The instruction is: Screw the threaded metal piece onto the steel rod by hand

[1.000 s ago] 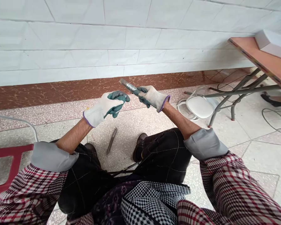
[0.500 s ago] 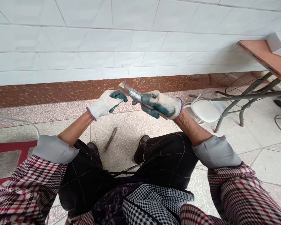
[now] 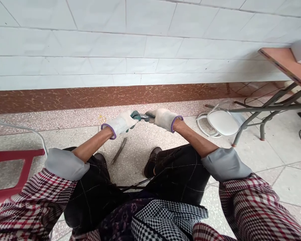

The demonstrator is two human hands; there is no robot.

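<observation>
Between my hands is a short rod wound with silvery wire (image 3: 143,116), held roughly level above the floor. My left hand (image 3: 126,121), in a white glove with a green coated palm, is closed around its left end. My right hand (image 3: 162,118), gloved the same way, grips the right end. Only the wire-wound middle shows; my fingers hide both ends. A thin dark grey bar (image 3: 119,150) lies on the floor between my shoes.
A white tiled wall (image 3: 105,43) with a brown skirting (image 3: 102,98) runs ahead. At the right are a white round-seated stool (image 3: 223,121) and a brown folding table (image 3: 281,60) with a white box. A red seat frame (image 3: 17,154) is at the left.
My left hand has come across and closed on the rod's left end. My right hand has lowered and moved slightly left, turning the rod from slanted to nearly level.
</observation>
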